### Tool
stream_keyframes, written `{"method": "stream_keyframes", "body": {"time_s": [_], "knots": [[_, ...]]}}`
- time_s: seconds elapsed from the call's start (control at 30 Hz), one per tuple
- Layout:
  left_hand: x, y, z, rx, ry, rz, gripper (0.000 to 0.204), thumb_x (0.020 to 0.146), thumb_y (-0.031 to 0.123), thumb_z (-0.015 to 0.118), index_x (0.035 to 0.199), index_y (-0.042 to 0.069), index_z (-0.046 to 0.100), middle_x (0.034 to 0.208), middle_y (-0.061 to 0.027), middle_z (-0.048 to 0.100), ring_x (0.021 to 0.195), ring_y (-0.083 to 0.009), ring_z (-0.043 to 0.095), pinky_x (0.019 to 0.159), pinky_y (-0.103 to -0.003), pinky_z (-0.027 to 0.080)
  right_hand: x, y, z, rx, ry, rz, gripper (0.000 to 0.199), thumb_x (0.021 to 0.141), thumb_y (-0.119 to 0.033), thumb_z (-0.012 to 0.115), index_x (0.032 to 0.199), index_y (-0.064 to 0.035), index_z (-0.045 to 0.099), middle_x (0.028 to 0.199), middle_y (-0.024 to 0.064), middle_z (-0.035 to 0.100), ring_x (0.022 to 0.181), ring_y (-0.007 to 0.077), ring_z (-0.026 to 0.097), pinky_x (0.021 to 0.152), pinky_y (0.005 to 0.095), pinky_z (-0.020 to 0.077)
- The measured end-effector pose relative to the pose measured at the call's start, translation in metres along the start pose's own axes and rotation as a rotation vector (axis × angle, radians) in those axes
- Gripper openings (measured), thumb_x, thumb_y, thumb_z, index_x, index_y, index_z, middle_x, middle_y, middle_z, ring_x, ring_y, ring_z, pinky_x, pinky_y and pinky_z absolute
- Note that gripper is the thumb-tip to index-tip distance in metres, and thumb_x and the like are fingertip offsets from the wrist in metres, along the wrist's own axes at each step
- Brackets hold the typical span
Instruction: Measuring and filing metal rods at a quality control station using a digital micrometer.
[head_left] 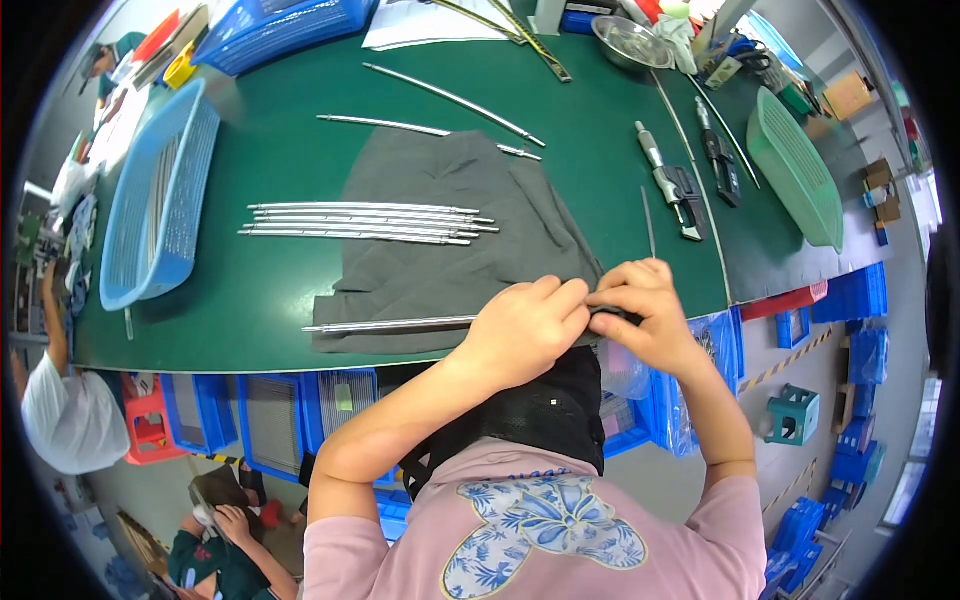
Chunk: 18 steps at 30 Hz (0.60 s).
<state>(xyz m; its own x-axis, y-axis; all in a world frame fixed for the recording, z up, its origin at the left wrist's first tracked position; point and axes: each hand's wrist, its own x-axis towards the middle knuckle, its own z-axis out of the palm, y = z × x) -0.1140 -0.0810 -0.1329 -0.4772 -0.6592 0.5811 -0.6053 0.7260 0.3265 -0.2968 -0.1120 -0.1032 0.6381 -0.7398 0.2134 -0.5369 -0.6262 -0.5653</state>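
Observation:
A slim metal rod [390, 325] lies along the near edge of a grey cloth [400, 275] on the green table. Its right part passes into my left hand [530, 325], whose fingers are closed round it. Close beside, my right hand [645, 310] pinches a dark fold of the cloth, and the rod's right end is hidden there. Several similar rods [370, 222] rest side by side across the cloth's left part. Beyond them are two more, a rod [400, 124] partly under the cloth and another rod [455, 102] farther back.
A blue basket [190, 215] holding rods stands at left, and a green basket [795, 170] at right. Two micrometers [680, 195] [718, 150] and a thin pin [648, 220] lie right of the cloth. A tape measure [540, 50] and metal bowl [632, 42] are at the back.

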Motion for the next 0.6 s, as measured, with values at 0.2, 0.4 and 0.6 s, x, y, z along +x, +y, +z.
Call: {"method": "stream_keyframes", "body": {"time_s": [0.2,0.4,0.6], "knots": [[0.002,0.006,0.003,0.119,0.010,0.065,0.007,0.060,0.010,0.053,0.065,0.005,0.050,0.068,-0.0031,0.043,0.060,-0.0158,0.048,0.050,-0.027,0.042,-0.006,0.009,0.001,0.122,-0.048,0.039,0.010,0.075,-0.016,0.057,0.079,-0.0085,0.063,0.078,0.0011,0.054,0.078,0.0154,0.049,0.082,0.0333,0.0254],[0.003,0.008,-0.008,0.117,0.000,0.073,0.010,0.061,0.010,0.054,0.069,0.005,0.052,0.066,-0.0023,0.042,0.058,-0.0147,0.047,0.048,-0.026,0.041,-0.005,0.007,0.001,0.071,-0.044,0.004,0.011,0.071,-0.019,0.063,0.075,-0.0097,0.060,0.073,0.0007,0.053,0.077,0.0148,0.051,0.085,0.0345,0.0247],[-0.005,0.006,-0.033,0.149,0.024,0.046,0.016,0.059,0.002,0.056,0.075,0.003,0.057,0.066,-0.0036,0.047,0.054,-0.0170,0.048,0.045,-0.027,0.040,-0.005,0.001,-0.007,0.052,0.103,0.098,0.007,0.071,-0.014,0.060,0.076,-0.0101,0.060,0.074,0.0011,0.052,0.078,0.0160,0.050,0.084,0.0354,0.0249]]}}
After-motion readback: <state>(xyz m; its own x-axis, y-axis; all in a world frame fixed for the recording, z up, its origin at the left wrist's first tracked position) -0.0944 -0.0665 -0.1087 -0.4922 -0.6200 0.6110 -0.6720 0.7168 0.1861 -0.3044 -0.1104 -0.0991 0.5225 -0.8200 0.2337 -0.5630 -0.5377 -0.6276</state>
